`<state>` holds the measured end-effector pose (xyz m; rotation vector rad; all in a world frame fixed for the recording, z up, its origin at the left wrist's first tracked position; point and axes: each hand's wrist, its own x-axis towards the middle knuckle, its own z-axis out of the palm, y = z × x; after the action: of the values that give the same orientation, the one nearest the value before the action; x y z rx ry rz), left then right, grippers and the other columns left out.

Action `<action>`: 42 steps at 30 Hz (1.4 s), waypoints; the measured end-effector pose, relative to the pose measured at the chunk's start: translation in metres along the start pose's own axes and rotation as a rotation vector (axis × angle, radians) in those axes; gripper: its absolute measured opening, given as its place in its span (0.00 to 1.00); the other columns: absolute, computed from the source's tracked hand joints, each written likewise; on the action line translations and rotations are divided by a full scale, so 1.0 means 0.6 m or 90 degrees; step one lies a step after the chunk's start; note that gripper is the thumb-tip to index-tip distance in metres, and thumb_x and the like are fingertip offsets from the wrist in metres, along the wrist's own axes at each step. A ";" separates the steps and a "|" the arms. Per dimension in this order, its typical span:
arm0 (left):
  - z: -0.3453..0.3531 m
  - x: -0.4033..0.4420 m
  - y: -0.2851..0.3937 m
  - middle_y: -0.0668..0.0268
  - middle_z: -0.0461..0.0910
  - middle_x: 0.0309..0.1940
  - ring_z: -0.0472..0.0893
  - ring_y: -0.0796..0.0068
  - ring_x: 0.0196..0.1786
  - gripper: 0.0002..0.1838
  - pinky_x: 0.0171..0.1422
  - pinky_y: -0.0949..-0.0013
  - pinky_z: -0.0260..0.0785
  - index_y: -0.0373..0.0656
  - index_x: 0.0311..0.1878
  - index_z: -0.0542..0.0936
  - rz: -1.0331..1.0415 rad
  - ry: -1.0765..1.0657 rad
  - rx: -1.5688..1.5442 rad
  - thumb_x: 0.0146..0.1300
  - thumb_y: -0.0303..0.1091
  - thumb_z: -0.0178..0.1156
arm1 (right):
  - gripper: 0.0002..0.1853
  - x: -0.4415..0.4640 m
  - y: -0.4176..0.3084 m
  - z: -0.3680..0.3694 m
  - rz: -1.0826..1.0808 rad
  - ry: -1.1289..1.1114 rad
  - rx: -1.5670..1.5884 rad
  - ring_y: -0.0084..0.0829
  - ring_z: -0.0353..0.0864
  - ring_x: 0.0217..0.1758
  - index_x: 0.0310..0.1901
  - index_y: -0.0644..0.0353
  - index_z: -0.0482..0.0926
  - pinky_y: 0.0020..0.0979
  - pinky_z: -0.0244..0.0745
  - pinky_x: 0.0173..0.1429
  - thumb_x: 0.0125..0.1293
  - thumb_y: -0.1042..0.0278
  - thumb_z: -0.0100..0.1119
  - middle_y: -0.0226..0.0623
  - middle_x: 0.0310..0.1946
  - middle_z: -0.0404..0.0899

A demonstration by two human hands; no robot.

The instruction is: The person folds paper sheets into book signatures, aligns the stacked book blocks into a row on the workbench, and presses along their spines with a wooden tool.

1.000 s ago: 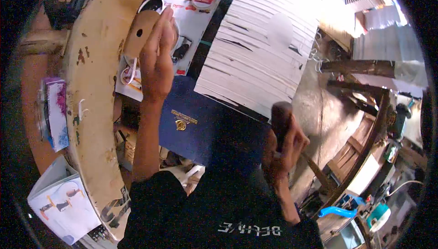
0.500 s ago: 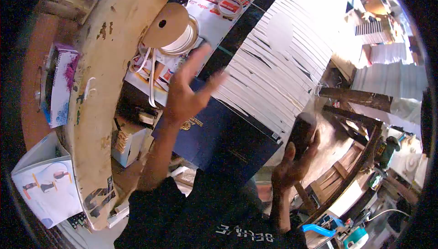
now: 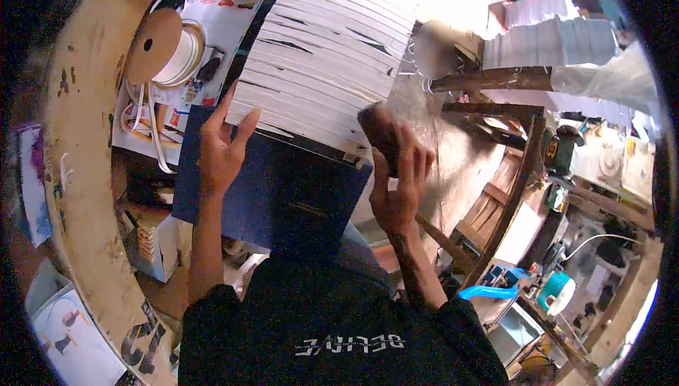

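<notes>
A long row of white-edged book blocks (image 3: 318,54) lies pressed together, with a dark navy cover (image 3: 212,206) at its near end. My left hand (image 3: 223,153) is open at the near left corner of the row, thumb and fingers spread, seemingly touching the edge. In my right hand (image 3: 399,199) is a dark brown block (image 3: 380,128), gripped between thumb and fingers at the row's near right corner. What the block is made of, I cannot tell.
A cardboard-sided spool (image 3: 152,50) of white tape stands on a printed sheet (image 3: 205,4) at left. A curved wooden edge (image 3: 78,145) runs along the far left. To the right are a wooden frame (image 3: 523,145), paper stacks (image 3: 552,43) and a teal spool (image 3: 555,294).
The view has shifted rightward. My left hand has come down from the air to the row's corner. The brown block, held in my right hand, has come against the row's right side.
</notes>
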<state>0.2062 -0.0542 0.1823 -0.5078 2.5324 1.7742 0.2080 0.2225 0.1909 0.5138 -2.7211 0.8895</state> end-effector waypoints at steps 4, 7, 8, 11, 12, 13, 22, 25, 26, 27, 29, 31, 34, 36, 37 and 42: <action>0.005 -0.005 -0.003 0.56 0.82 0.53 0.79 0.78 0.47 0.31 0.49 0.76 0.71 0.30 0.68 0.69 0.055 0.034 0.048 0.68 0.39 0.64 | 0.27 -0.044 0.003 -0.039 0.154 0.176 0.066 0.39 0.69 0.69 0.71 0.71 0.61 0.38 0.64 0.70 0.75 0.67 0.49 0.49 0.63 0.72; -0.004 -0.005 0.011 0.63 0.84 0.41 0.71 0.85 0.31 0.30 0.34 0.76 0.64 0.30 0.65 0.73 0.008 0.033 0.192 0.67 0.41 0.66 | 0.28 -0.106 0.029 -0.095 0.371 0.286 0.460 0.31 0.71 0.64 0.72 0.69 0.60 0.34 0.68 0.65 0.75 0.64 0.50 0.44 0.63 0.72; -0.004 -0.003 0.012 0.63 0.84 0.41 0.71 0.85 0.31 0.30 0.34 0.76 0.64 0.30 0.65 0.73 0.012 0.046 0.192 0.67 0.41 0.66 | 0.28 -0.115 0.030 -0.126 0.454 0.131 0.482 0.31 0.74 0.61 0.70 0.67 0.65 0.33 0.70 0.63 0.75 0.60 0.52 0.43 0.61 0.75; -0.003 -0.001 -0.004 0.68 0.83 0.35 0.64 0.87 0.26 0.30 0.31 0.76 0.58 0.31 0.64 0.75 0.055 0.063 0.186 0.65 0.43 0.67 | 0.27 -0.190 0.068 -0.140 0.575 -0.033 0.514 0.27 0.77 0.52 0.67 0.65 0.70 0.29 0.72 0.56 0.75 0.55 0.55 0.38 0.53 0.79; -0.002 0.003 -0.016 0.70 0.82 0.35 0.64 0.88 0.27 0.30 0.31 0.76 0.58 0.32 0.64 0.75 0.039 0.062 0.177 0.65 0.43 0.67 | 0.27 -0.210 0.084 -0.137 0.630 -0.032 0.526 0.24 0.76 0.45 0.65 0.66 0.71 0.27 0.73 0.50 0.74 0.54 0.55 0.35 0.48 0.80; -0.002 0.005 -0.023 0.71 0.82 0.35 0.64 0.88 0.27 0.31 0.32 0.76 0.59 0.33 0.65 0.75 0.023 0.059 0.166 0.65 0.44 0.67 | 0.26 -0.214 0.085 -0.139 0.599 -0.008 0.510 0.23 0.77 0.43 0.62 0.67 0.74 0.26 0.72 0.49 0.73 0.53 0.57 0.33 0.44 0.81; -0.003 0.017 -0.038 0.71 0.81 0.48 0.74 0.87 0.41 0.30 0.45 0.80 0.67 0.35 0.67 0.73 0.054 0.049 0.068 0.65 0.39 0.67 | 0.29 0.005 0.116 -0.156 0.215 -0.151 0.314 0.38 0.79 0.60 0.70 0.64 0.65 0.36 0.74 0.63 0.69 0.71 0.60 0.46 0.62 0.76; 0.001 0.002 -0.011 0.63 0.78 0.57 0.77 0.79 0.55 0.34 0.59 0.75 0.70 0.30 0.70 0.67 -0.048 0.043 0.020 0.65 0.35 0.67 | 0.33 0.126 0.128 -0.120 -0.047 -0.204 0.195 0.45 0.73 0.66 0.72 0.60 0.62 0.43 0.67 0.69 0.65 0.78 0.57 0.46 0.66 0.72; 0.013 0.002 -0.021 0.63 0.78 0.57 0.77 0.79 0.55 0.34 0.59 0.75 0.70 0.30 0.70 0.67 -0.068 0.047 0.013 0.65 0.35 0.67 | 0.31 0.163 0.126 -0.114 -0.200 -0.227 0.136 0.44 0.74 0.64 0.70 0.57 0.66 0.42 0.68 0.67 0.64 0.76 0.59 0.43 0.64 0.73; 0.016 0.000 -0.034 0.61 0.77 0.60 0.76 0.78 0.57 0.35 0.63 0.73 0.68 0.30 0.70 0.67 -0.056 0.030 -0.045 0.65 0.35 0.68 | 0.29 0.190 0.124 -0.108 -0.358 -0.246 0.084 0.43 0.74 0.62 0.67 0.54 0.70 0.41 0.69 0.65 0.63 0.75 0.61 0.39 0.62 0.75; 0.004 -0.002 -0.011 0.54 0.71 0.67 0.71 0.71 0.67 0.37 0.72 0.67 0.62 0.31 0.72 0.64 -0.050 0.040 -0.115 0.64 0.36 0.68 | 0.30 0.240 0.137 -0.079 -0.412 -0.328 0.077 0.42 0.72 0.63 0.68 0.53 0.70 0.41 0.67 0.66 0.62 0.76 0.61 0.37 0.63 0.74; 0.029 -0.021 0.033 0.52 0.70 0.68 0.69 0.69 0.69 0.38 0.74 0.65 0.60 0.32 0.72 0.63 -0.054 0.195 0.024 0.64 0.36 0.68 | 0.32 0.290 0.142 -0.062 -0.475 -0.457 0.075 0.42 0.71 0.64 0.69 0.53 0.68 0.41 0.66 0.66 0.61 0.76 0.61 0.35 0.64 0.73; 0.115 -0.062 0.023 0.49 0.67 0.70 0.64 0.63 0.74 0.37 0.76 0.63 0.56 0.33 0.74 0.61 -0.075 0.518 0.152 0.67 0.38 0.64 | 0.30 0.363 0.125 -0.048 -0.507 -0.519 0.084 0.45 0.72 0.64 0.69 0.56 0.67 0.42 0.68 0.65 0.64 0.75 0.60 0.40 0.63 0.73; 0.191 -0.084 0.043 0.50 0.67 0.71 0.64 0.63 0.74 0.34 0.76 0.62 0.55 0.33 0.73 0.62 -0.119 0.670 0.050 0.69 0.39 0.60 | 0.33 0.410 0.103 -0.025 -0.437 -0.565 0.221 0.53 0.69 0.65 0.71 0.61 0.61 0.50 0.60 0.73 0.65 0.73 0.58 0.46 0.67 0.69; 0.230 -0.091 0.066 0.50 0.67 0.71 0.64 0.63 0.74 0.33 0.77 0.62 0.55 0.33 0.73 0.62 -0.143 0.720 -0.033 0.71 0.40 0.58 | 0.32 0.433 0.087 -0.009 -0.434 -0.561 0.258 0.54 0.70 0.65 0.71 0.62 0.61 0.49 0.64 0.71 0.67 0.70 0.59 0.48 0.65 0.71; 0.347 -0.072 0.165 0.52 0.66 0.71 0.63 0.63 0.75 0.30 0.77 0.60 0.54 0.33 0.72 0.64 -0.232 0.867 -0.362 0.76 0.44 0.47 | 0.29 0.541 -0.029 0.125 -0.629 -0.638 0.360 0.54 0.79 0.56 0.65 0.67 0.69 0.43 0.73 0.62 0.66 0.66 0.65 0.57 0.58 0.76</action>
<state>0.1838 0.1778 0.2064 -2.7262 1.8839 2.3484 -0.0894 0.0811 0.2455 2.6736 -2.1449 1.2269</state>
